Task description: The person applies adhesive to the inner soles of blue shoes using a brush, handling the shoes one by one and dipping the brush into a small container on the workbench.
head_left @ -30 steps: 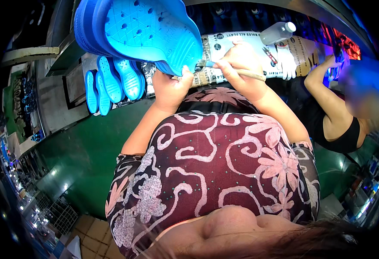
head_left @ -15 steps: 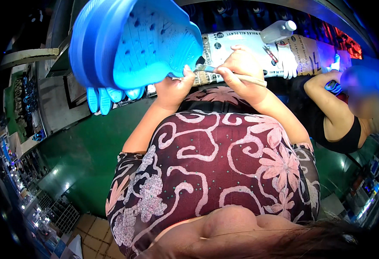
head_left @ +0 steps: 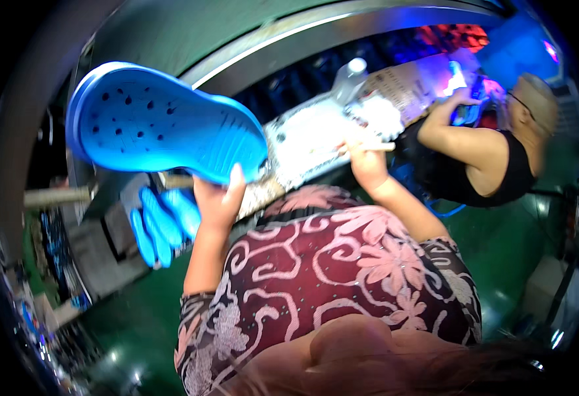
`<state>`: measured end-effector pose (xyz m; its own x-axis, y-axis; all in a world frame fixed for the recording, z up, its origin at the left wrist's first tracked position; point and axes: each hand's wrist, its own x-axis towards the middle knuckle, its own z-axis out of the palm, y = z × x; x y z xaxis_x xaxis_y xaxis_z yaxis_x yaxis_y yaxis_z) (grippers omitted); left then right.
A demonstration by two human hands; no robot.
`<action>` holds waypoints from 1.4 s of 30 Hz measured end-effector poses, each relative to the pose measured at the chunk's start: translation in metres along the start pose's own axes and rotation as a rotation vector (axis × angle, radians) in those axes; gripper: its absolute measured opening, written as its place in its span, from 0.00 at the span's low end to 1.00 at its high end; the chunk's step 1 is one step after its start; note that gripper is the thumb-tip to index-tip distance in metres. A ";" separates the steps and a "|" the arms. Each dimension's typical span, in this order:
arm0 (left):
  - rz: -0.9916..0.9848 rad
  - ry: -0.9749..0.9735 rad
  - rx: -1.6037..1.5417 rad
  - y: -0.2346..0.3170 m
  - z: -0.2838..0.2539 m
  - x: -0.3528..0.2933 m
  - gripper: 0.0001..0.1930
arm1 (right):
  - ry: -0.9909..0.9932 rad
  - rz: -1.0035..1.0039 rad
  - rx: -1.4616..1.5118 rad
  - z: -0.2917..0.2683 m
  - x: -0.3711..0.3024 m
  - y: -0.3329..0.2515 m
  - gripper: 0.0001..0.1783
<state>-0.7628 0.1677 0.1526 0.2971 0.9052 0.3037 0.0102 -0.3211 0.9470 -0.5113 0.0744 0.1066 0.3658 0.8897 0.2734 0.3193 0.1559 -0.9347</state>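
A large blue foam clog sole with raised rims and dark holes is held up at the upper left, its hollow side facing me. My left hand grips its right end from below, thumb on the rim. To the right, apart from the sole, my right hand is closed round a brush with a pale handle. The brush's bristle end is blurred. Several more blue soles lie below the held one, left of my left forearm.
A bench with a white sheet and cardboard runs beyond my hands. A clear bottle with a white cap stands there, near blurred white gloves. Behind is a metal-edged ledge. A co-worker sits at the right.
The sole has swung round and lies more lengthwise, its hollow turned to view. My right hand with the brush has moved away from its rim. The whole view has shifted and tilted.
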 end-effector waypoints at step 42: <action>-0.986 0.879 0.351 -0.254 -0.297 -0.212 0.35 | -0.119 0.345 0.372 0.026 -0.014 0.039 0.19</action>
<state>-1.1117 0.1396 -0.1217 -0.6726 0.6320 -0.3850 0.1414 0.6204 0.7715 -0.5270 0.0786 0.0606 0.2859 0.9555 -0.0722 -0.1425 -0.0321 -0.9893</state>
